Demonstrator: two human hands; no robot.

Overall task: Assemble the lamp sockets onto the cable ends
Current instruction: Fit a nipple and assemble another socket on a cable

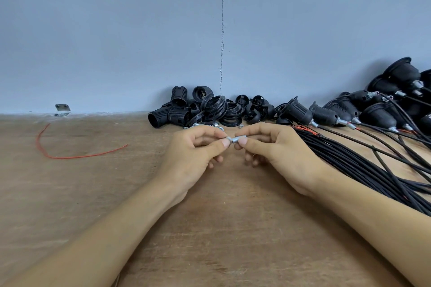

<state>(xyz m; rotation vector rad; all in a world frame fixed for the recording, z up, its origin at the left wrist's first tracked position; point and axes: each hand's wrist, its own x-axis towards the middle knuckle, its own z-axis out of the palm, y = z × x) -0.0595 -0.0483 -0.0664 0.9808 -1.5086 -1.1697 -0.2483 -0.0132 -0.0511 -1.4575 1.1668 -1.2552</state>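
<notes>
The grip is a two-handed pinch: the left hand and the right hand meet fingertip to fingertip just above the desk, each closing thumb and forefinger on one end of a small metal tube, with the other fingers curled loosely underneath. The tube is short, silvery and ribbed with thread along its length; only its middle shows between the fingertips, and its left end looks slightly wider, though whether that is a separate nut cannot be told. At 12 o'clock from the hands, against the grey wall, lies a heap of loose socket parts: black ribbed sleeves lying or standing, thin black rings and rounded caps, with a few small silver nuts at the heap's near edge. At 2 o'clock lie the finished sockets, black and bell-shaped, each with a silver tube at its narrow end and a cable leaving it. The black cables run in a thick bundle from 3 to 4 o'clock, just beside the right wrist, with red strands showing at the far end. At 9 o'clock, well apart, a loose red wire curves on the desk, and a small metal bracket sits at the wall beyond it.
</notes>
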